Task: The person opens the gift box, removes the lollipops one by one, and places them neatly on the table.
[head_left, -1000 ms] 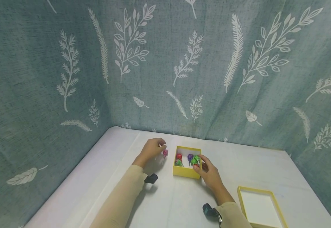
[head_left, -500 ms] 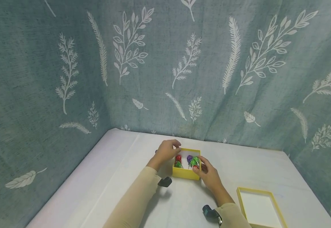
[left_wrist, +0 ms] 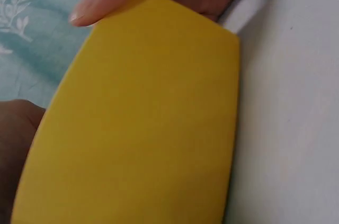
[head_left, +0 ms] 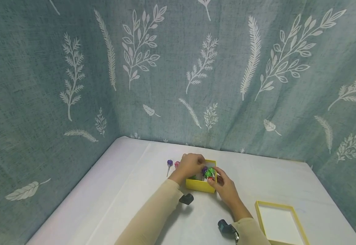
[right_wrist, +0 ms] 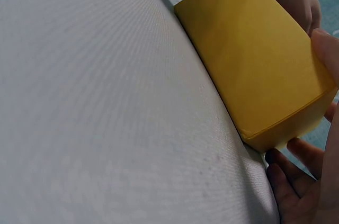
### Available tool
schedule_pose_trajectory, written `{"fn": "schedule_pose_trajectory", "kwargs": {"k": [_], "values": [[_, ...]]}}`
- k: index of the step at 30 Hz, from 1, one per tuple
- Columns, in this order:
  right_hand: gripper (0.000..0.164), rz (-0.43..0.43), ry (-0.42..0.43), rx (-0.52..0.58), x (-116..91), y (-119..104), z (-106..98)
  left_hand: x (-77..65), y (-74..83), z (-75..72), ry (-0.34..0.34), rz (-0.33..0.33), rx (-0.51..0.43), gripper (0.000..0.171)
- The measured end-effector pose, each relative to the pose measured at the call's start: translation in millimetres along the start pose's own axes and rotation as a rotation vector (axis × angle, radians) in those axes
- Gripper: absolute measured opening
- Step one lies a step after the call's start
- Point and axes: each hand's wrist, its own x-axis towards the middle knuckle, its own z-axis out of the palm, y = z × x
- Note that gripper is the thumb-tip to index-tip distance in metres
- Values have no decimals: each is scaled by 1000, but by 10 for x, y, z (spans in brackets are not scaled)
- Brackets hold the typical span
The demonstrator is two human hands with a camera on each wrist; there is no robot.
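A yellow box (head_left: 200, 185) stands uncovered on the table, with purple (head_left: 204, 169), green (head_left: 210, 173) and red lollipops inside it. My left hand (head_left: 191, 165) reaches over the box's left side, its fingertips down at the opening; whether they pinch a lollipop is hidden. With my right hand (head_left: 224, 186) I grip the box's right side, thumb at the front rim and fingers along the outer wall. The right wrist view shows the box (right_wrist: 254, 60) with the fingers (right_wrist: 299, 173) against its end. A purple lollipop (head_left: 170, 163) and a pink lollipop (head_left: 176, 164) lie left of the box.
A shallow yellow-edged lid (head_left: 280, 223), white inside, lies at the front right of the white-covered table (head_left: 128, 190). A green-blue curtain with white leaf prints (head_left: 178, 85) hangs behind the table and along its sides.
My left hand has moved right, from the pink lollipop on the table to the box's left side and then over its opening. The right hand keeps its hold on the box.
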Motion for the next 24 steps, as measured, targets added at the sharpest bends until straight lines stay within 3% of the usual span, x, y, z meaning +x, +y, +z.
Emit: {"fn": "schedule_pose_trajectory", "kwargs": {"k": [14, 24], "values": [[65, 13, 15, -13, 12, 44, 16, 16, 116, 83, -20, 54, 361, 17], [64, -1, 17, -1, 0, 20, 17, 5, 151, 153, -34, 81, 497, 11]]}}
